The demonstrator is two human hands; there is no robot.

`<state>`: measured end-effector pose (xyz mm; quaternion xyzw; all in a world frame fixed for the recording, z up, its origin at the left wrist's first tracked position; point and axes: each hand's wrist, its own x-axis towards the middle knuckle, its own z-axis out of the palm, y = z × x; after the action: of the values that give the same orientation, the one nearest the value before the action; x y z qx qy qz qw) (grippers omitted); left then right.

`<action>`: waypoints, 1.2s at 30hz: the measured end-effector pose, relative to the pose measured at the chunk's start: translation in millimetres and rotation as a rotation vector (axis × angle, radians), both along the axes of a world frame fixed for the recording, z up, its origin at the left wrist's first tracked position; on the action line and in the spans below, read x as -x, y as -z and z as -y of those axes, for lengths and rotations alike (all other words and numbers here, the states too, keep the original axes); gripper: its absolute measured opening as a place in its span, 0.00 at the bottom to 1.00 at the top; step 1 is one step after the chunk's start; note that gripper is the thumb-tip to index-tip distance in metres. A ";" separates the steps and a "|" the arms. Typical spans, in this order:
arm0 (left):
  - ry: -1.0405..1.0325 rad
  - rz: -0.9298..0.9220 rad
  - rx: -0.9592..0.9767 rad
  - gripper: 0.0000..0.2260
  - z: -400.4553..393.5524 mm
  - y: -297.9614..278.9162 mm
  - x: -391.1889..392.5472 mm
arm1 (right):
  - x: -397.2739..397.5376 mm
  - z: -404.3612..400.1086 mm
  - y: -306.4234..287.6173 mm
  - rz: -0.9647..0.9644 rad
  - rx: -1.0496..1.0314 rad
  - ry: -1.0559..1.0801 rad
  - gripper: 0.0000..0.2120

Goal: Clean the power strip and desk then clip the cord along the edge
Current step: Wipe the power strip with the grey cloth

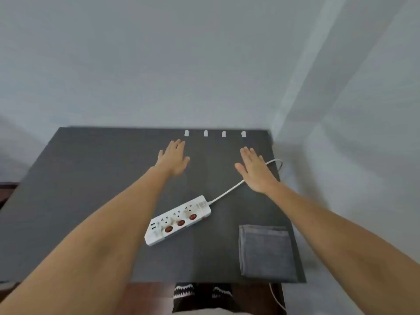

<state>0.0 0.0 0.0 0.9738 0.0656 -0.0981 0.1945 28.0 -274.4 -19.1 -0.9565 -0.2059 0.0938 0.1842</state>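
Here's the white power strip (178, 220), lying flat and angled across the dark grey desk (91, 178), a little toward the near edge and right of centre. Three round red switches sit along its near side, three outlets behind them, and what look like two USB ports at its left end. Its white cord (228, 190) leaves the far right end, runs up and right under the right hand, then loops over the desk's right edge.

A folded grey cloth (266, 252) lies flat at the near right corner, just beside the strip but apart from it. Four small white cord clips (215, 133) stand in a row along the far edge, spaced evenly, none holding the cord.

Both arms reach out over the desk. The left hand (174, 159) is spread flat, palm down, fingers together, holding nothing, near the leftmost clip. The right hand (256, 170) is also flat and splayed, empty, above the cord; contact with it can't be judged.

Any print on the strip is too blurred to read.
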 end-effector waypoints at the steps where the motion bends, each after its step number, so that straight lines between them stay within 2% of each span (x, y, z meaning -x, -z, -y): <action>1: -0.017 -0.038 -0.008 0.28 1.2 7.1 9.6 | 11.4 4.0 10.0 -0.023 0.026 -0.016 0.28; 4: -0.051 -0.098 0.056 0.27 -1.2 36.4 45.3 | 50.7 22.7 43.9 -0.093 0.073 -0.067 0.30; 7: -0.071 -0.129 0.108 0.28 -3.5 62.4 83.7 | 90.8 45.0 75.5 -0.106 0.088 -0.133 0.37; 9: -0.102 -0.134 0.139 0.30 -8.3 72.9 107.3 | 116.7 59.4 90.4 -0.115 0.119 -0.204 0.38; 12: -0.147 -0.158 0.164 0.38 -12.7 83.5 144.9 | 151.4 78.9 108.1 -0.074 0.243 -0.317 0.32; 15: -0.213 -0.218 0.164 0.49 -19.2 92.6 177.7 | 167.9 90.2 120.7 -0.092 0.328 -0.358 0.36; 17: -0.260 -0.262 0.148 0.52 -21.8 99.5 193.7 | 168.9 89.4 124.2 -0.122 0.338 -0.351 0.39; 19: -0.326 -0.259 0.172 0.49 -22.0 105.7 202.8 | 163.6 84.5 124.6 -0.120 0.337 -0.347 0.41; 22: -0.389 -0.172 0.167 0.40 -18.7 110.4 204.7 | 153.0 75.6 125.0 -0.094 0.369 -0.363 0.43; 24: -0.416 -0.113 0.148 0.36 -16.8 111.9 201.0 | 147.5 70.0 126.2 -0.087 0.371 -0.342 0.40; 29: -0.365 -0.090 0.166 0.36 -13.7 115.9 182.0 | 136.5 53.7 130.1 -0.145 0.318 -0.181 0.31; 31: -0.342 -0.069 0.190 0.36 -11.3 117.9 172.0 | 135.6 51.8 130.5 -0.157 0.277 -0.157 0.34; 34: -0.313 -0.051 0.220 0.36 -10.1 119.7 157.5 | 141.6 56.2 128.7 -0.149 0.312 -0.188 0.46; 36: -0.297 -0.042 0.242 0.36 -10.7 120.2 150.3 | 143.2 61.4 130.9 -0.146 0.355 -0.207 0.45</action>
<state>-150.3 10.7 -120.2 0.9205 0.2005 -0.0959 0.3214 -115.1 -335.8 -150.0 -0.9384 -0.2693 0.2158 0.0165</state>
